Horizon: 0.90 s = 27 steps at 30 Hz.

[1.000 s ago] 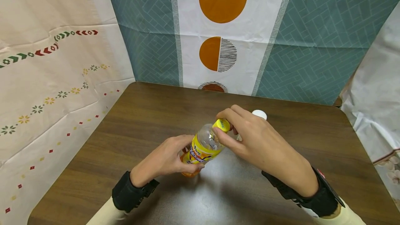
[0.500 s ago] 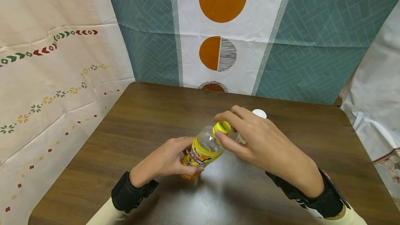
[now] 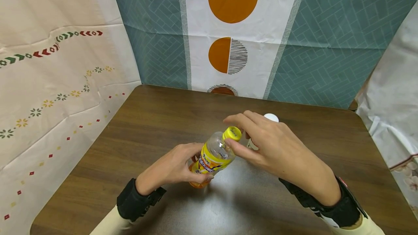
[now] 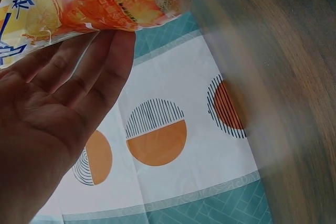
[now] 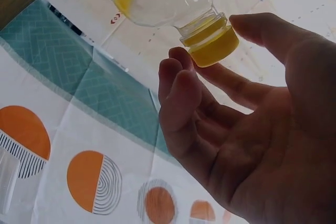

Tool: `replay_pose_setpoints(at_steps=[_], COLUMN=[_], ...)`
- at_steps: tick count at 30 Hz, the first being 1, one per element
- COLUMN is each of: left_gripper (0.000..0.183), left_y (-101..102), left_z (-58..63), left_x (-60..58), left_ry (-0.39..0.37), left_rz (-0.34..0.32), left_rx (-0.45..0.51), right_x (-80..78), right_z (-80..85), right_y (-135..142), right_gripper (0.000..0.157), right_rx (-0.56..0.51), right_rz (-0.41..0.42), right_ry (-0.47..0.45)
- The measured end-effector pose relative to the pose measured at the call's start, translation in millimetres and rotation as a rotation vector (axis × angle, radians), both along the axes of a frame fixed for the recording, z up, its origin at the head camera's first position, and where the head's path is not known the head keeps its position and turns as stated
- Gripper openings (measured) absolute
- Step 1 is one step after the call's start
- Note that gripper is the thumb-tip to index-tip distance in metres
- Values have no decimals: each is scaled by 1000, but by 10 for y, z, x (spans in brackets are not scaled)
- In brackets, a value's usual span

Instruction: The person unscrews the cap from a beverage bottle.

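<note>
A clear plastic bottle (image 3: 212,153) with a yellow label and an orange lower part leans to the right above the table in the head view. My left hand (image 3: 171,164) grips its lower half, thumb in front; the left wrist view shows fingers under the bottle (image 4: 105,3). At the bottle's neck sits a yellow cap (image 3: 232,133). My right hand (image 3: 271,146) has thumb and fingers curled loosely around this cap. In the right wrist view the thumb meets one side of the cap (image 5: 212,45), and fingertips lie by the other side.
Behind the right hand stands a container with a white lid (image 3: 271,117), mostly hidden. The brown wooden table (image 3: 156,119) ends at a patterned cloth (image 3: 163,35) at the back. Pale cloths hang left (image 3: 58,82) and right (image 3: 392,82).
My right hand has shifted slightly right and turned around the cap, its fingers looser than before. The bottle's top has moved a little; the left hand keeps its grip.
</note>
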State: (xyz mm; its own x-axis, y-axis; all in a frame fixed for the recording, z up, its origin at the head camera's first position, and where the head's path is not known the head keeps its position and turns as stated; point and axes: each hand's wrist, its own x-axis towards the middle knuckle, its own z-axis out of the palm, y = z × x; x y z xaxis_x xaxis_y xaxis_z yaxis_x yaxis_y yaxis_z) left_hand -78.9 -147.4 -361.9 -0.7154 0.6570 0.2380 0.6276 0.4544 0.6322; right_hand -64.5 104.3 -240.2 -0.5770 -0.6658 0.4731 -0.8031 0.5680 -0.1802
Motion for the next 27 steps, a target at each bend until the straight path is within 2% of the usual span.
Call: replay_pose_setpoints(at_steps=[4, 7, 13, 16, 22, 27], left_gripper=[45, 45, 43, 43, 41, 41], left_y=[-1, -1, -1, -2, -4, 3], left_z=[2, 6, 14, 13, 20, 32], left_x=[2, 6, 20, 24, 13, 15], left_ry=[-1, -1, -1, -8, 18, 25], left_rz=[1, 4, 13, 21, 28, 37], left_rx=[-2, -1, 3, 6, 3, -8], right_x=[21, 40, 66, 75, 86, 77], right_z=[12, 20, 49, 64, 57, 1], right_y=[5, 0, -38, -58, -112, -172], right_gripper=[42, 43, 25, 22, 35, 38], right_rx=[-8, -27, -115, -166, -171, -143], right_rz=[-35, -64, -95, -133, -268, -308], right_ry=[16, 30, 46, 38, -18, -35])
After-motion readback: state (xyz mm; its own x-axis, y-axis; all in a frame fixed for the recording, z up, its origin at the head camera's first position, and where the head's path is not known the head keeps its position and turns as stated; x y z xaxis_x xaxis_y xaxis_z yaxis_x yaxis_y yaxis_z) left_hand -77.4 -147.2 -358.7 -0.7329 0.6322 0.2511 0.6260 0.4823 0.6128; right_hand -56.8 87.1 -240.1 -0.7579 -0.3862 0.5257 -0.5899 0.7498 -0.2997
